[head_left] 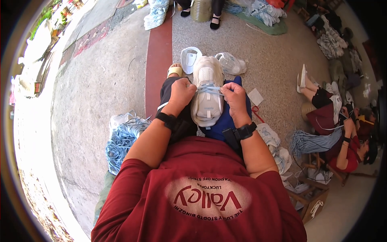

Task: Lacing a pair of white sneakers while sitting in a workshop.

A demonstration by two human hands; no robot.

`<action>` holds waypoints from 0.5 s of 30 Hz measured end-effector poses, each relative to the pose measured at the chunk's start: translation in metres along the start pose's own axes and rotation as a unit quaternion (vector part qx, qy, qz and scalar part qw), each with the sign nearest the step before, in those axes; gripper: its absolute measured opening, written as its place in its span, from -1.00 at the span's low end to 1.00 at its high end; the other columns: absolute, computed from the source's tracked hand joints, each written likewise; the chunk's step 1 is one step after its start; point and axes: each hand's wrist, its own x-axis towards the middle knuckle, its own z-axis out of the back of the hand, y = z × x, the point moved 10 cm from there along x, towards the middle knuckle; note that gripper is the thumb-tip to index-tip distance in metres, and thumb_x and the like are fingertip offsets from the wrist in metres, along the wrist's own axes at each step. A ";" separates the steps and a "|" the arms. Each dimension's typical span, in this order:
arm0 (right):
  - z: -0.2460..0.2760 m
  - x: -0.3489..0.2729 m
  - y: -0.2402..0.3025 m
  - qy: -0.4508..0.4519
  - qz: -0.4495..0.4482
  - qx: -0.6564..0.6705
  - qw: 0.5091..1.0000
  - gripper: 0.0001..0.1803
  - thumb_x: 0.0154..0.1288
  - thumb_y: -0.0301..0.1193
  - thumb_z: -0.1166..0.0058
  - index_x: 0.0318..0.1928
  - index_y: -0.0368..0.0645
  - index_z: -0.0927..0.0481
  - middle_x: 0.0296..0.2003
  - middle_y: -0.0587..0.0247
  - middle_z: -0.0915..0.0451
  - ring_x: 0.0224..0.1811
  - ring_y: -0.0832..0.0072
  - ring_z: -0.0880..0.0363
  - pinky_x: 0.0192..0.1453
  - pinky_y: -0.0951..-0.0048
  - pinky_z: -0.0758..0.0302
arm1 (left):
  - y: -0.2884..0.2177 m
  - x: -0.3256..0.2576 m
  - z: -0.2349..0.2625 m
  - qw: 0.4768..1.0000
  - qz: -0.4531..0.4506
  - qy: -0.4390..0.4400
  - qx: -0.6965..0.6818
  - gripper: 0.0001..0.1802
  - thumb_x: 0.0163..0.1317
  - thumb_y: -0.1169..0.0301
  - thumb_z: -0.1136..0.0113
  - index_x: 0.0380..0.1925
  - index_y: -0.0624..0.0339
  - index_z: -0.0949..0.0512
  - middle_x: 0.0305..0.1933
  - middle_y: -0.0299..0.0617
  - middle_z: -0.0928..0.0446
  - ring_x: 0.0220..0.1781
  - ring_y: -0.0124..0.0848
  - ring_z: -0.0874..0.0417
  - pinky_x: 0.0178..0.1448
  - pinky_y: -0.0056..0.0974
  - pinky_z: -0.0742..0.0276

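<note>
A white sneaker upper (207, 107) lies lengthwise over my lap, its tongue end toward me. Light blue shoelace (209, 88) crosses its middle in several strands. At the upper's left edge my left hand (182, 96) is closed, thumb and fingers pinched on the lace. Opposite it, my right hand (236, 99) pinches the lace at the right edge, a strand stretched toward its fingertips. A pale lace length also shows beside my left wrist. Beyond the upper, a white shoe piece (190, 60) and another white shoe (231, 63) rest on the floor.
A bundle of light blue laces (123, 141) sits at my left. White shoe pieces (274, 141) lie at my right, near a wooden stool (308, 195). A seated person (350, 149) works at the far right by hanging blue laces (314, 142). Another person's feet (215, 22) show ahead.
</note>
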 end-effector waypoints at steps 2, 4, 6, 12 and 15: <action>0.007 -0.002 -0.006 -0.013 -0.049 0.048 0.998 -0.94 0.01 -0.62 -0.11 -0.50 -0.22 -0.52 -0.65 0.47 -0.42 -0.71 0.77 -0.23 -0.65 0.68 -0.16 | -0.007 -0.002 -0.002 0.999 -0.025 0.018 0.012 -0.74 -0.01 0.35 -0.09 -0.67 0.37 -0.47 -0.58 0.15 -0.49 -0.45 0.00 -0.55 -0.28 -0.10 -0.46; 0.019 -0.003 -0.004 -0.023 -0.079 0.171 0.982 -0.87 -0.01 -0.66 -0.09 -0.42 -0.18 -0.50 -0.66 0.52 -0.34 -0.72 0.76 -0.21 -0.67 0.72 -0.10 | -0.016 -0.004 -0.003 0.997 -0.053 0.036 0.031 -0.72 0.02 0.31 -0.09 -0.63 0.37 -0.49 -0.56 0.14 -0.50 -0.42 0.02 -0.55 -0.27 -0.10 -0.46; 0.046 -0.003 0.006 -0.051 -0.068 0.252 0.964 -0.79 -0.03 -0.72 -0.07 -0.37 -0.18 -0.48 -0.64 0.47 -0.31 -0.73 0.75 -0.13 -0.68 0.73 -0.06 | -0.026 -0.007 -0.005 0.994 -0.081 0.052 0.048 -0.69 0.05 0.28 -0.10 -0.59 0.37 -0.51 -0.53 0.13 -0.52 -0.40 0.03 -0.56 -0.26 -0.09 -0.45; 0.127 -0.024 0.021 -0.099 0.005 0.315 0.944 -0.84 0.02 -0.72 -0.02 -0.40 -0.21 -0.45 -0.65 0.39 -0.31 -0.74 0.70 -0.10 -0.67 0.67 -0.04 | -0.032 -0.019 -0.011 0.991 -0.078 0.094 0.053 -0.68 0.10 0.16 -0.13 -0.41 0.24 -0.56 -0.44 0.02 -0.57 -0.37 -0.07 -0.59 -0.24 -0.11 -0.46; 0.138 -0.031 0.003 -0.115 -0.015 0.304 0.946 -0.85 0.03 -0.72 -0.01 -0.41 -0.21 -0.44 -0.66 0.38 -0.30 -0.75 0.69 -0.10 -0.67 0.66 -0.04 | -0.036 -0.027 0.006 0.988 -0.095 0.067 0.103 -0.76 0.05 0.23 -0.22 -0.53 0.19 -0.56 -0.53 -0.09 -0.56 -0.43 -0.16 -0.59 -0.30 -0.18 -0.47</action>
